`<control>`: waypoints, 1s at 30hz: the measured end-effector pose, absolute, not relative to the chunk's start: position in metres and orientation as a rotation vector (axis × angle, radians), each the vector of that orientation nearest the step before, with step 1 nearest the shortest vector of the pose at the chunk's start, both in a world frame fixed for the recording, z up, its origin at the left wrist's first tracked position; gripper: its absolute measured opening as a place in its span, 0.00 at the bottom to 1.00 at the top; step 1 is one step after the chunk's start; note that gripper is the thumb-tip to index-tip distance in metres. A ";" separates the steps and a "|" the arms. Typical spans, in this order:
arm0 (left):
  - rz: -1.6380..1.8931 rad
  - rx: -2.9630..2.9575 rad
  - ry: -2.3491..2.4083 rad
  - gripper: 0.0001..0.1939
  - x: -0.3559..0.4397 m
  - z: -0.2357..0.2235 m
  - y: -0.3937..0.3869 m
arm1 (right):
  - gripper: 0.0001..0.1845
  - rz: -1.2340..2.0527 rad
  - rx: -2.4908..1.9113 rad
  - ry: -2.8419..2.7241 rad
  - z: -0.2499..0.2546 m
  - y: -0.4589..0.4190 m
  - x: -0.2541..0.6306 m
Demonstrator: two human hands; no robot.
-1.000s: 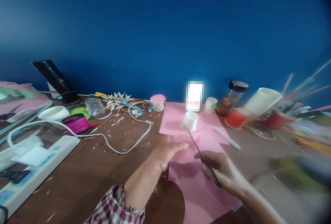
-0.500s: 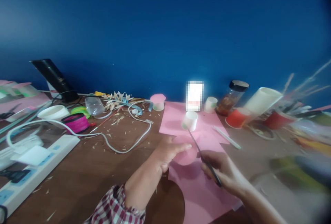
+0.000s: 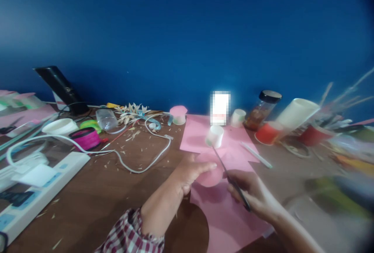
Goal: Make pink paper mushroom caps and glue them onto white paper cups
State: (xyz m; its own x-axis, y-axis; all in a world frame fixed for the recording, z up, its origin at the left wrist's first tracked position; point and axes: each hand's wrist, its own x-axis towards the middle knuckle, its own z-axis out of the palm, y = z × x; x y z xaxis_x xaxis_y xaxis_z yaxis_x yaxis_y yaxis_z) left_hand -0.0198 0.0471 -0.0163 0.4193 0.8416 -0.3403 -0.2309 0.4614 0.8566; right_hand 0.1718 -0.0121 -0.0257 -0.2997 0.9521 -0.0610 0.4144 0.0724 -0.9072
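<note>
My left hand (image 3: 191, 173) is closed on a pink paper disc (image 3: 208, 177), thumb on top and the other fingers mostly hidden beneath. My right hand (image 3: 253, 196) grips dark scissors (image 3: 241, 196), seen nearly edge-on. Their thin blades run along the disc's right edge, tips pointing away from me toward a small white paper cup (image 3: 216, 136). Below both hands lies a sheet of pink paper (image 3: 230, 218) with a large curved piece cut from its left side. More pink paper (image 3: 193, 132) is spread under the cup.
A pink-topped cup (image 3: 178, 115) and another small cup (image 3: 239, 117) stand at the back. A pen (image 3: 257, 155) lies on the right, near a dark-lidded jar (image 3: 264, 109) and a red cup (image 3: 267, 133). A power strip (image 3: 43, 194) and white cable (image 3: 128, 167) occupy the left.
</note>
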 end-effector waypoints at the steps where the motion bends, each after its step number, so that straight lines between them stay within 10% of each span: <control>1: 0.762 0.826 0.899 0.26 -0.020 -0.016 0.047 | 0.13 1.195 -1.358 -1.774 -0.026 -0.012 0.172; 30: 0.752 0.913 0.996 0.25 -0.021 -0.010 0.049 | 0.19 1.162 -1.422 -1.733 -0.030 -0.011 0.177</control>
State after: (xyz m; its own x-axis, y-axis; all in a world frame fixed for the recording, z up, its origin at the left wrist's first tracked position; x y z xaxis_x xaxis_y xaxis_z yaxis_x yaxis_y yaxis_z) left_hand -0.0215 0.0485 -0.0099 0.3645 0.8572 -0.3638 -0.1148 0.4291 0.8959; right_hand 0.1772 -0.0108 -0.0300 -0.2398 0.9680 -0.0738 0.4355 0.0393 -0.8993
